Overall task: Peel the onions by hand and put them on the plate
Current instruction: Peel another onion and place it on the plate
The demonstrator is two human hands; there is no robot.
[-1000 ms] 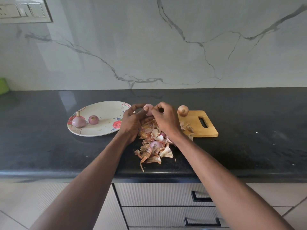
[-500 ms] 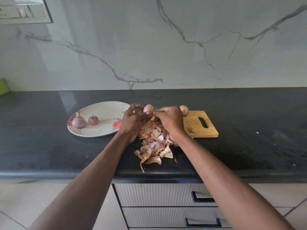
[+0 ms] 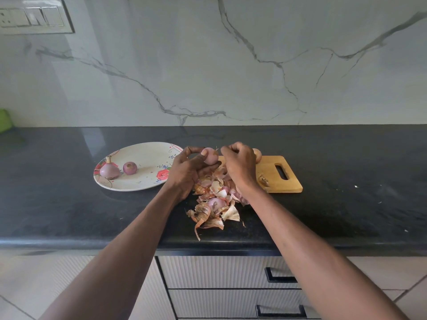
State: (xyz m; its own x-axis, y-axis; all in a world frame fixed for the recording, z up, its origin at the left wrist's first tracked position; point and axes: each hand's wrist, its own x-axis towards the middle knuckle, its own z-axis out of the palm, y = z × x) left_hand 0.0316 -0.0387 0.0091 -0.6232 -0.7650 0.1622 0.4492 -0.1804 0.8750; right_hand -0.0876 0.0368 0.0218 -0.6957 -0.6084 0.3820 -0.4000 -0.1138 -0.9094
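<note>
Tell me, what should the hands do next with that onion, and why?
Probably pull off the last skin. The left hand holds the onion, and the right hand pinches at a brown flake still on its top; two peeled onions already sit on the plate.

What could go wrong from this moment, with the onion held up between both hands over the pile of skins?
The left hand grips the onion by fingertips only while the right hand tugs at skin, so it could slip into the peel pile. The unpeeled onion sits at the cutting board edge, right behind the right hand, and might get knocked rolling. Loose skins lie near the counter edge and could fall off.
</note>
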